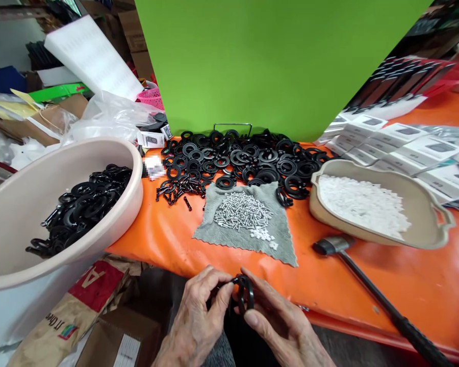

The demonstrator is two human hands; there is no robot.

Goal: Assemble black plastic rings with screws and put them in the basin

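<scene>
Orange-covered table (pixel 424 265) before you, a green board (pixel 275 61) standing behind it. Your left hand (pixel 195 316) and right hand (pixel 279 321) grip a black ring (pixel 246 294) between them, just off the table's near edge. More black rings (pixel 229 163) lie heaped at top centre and fill a beige basin (pixel 30 204) at left; steel screws (pixel 243 210) sit on a grey cloth (pixel 281 234) at centre, a hammer (pixel 332 245) at right

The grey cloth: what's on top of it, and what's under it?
Silver screws and a few small white pieces lie on the grey cloth; whatever is beneath it cannot be seen.
</scene>
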